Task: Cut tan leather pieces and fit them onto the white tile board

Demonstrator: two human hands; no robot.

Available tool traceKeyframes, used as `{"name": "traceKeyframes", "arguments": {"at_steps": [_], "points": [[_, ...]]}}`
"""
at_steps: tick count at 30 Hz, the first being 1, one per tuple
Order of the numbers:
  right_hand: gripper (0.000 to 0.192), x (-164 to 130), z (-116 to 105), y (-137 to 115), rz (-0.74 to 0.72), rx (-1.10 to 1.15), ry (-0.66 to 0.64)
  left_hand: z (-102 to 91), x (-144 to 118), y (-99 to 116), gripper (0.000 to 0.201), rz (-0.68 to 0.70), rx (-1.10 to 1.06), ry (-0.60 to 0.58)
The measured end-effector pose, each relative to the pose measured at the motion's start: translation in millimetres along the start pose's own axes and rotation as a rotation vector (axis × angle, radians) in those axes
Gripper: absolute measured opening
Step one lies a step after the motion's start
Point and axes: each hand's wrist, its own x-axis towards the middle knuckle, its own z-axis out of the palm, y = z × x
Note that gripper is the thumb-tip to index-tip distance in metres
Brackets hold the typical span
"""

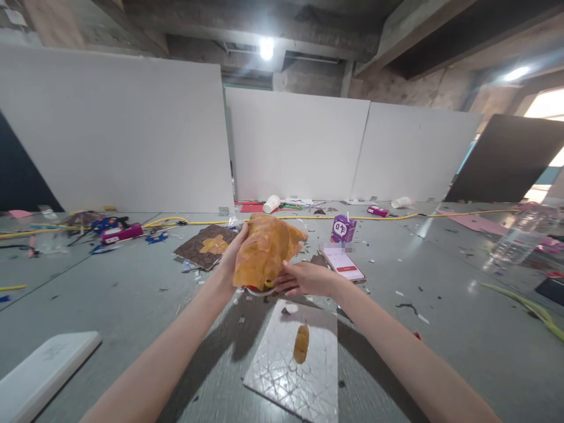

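Note:
An orange-brown, wrinkled bundle (264, 247), perhaps of paper or cloth, is held up in the middle of the view. Red and yellow bits and a curved white edge show under its lower side. My left hand (231, 258) is wrapped along its left side, its fingers partly hidden behind it. With bent fingers, my right hand (304, 278) grips the lower right edge near the yellow bit. Below both hands lies a white tile (282, 376) with a crackled pattern and a small brown oval piece (301, 344) on it.
A dark brown patterned square (189, 249) lies left of the bundle. To the right are a phone (341, 262) and a purple drink carton (343, 228). A white slab (48, 370), a plastic bottle (517, 238), a yellow cable (396, 217) and paper scraps lie around.

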Motion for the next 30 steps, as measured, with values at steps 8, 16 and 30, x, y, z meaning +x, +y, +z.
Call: {"name": "traceKeyframes", "arguments": {"at_steps": [8,16,30], "points": [[0.033,4,12,-2,-0.202,0.467,0.108,-10.2,8,-4,0.056,-0.047,-0.001,-0.086],[0.026,-1,-2,-9,-0.200,0.413,0.167,-37.5,28,-25,0.043,0.252,0.517,0.480],[0.021,8,-4,-6,-0.456,0.422,0.343,26.4,-17,-9,0.075,-0.239,0.266,-0.273]]}}
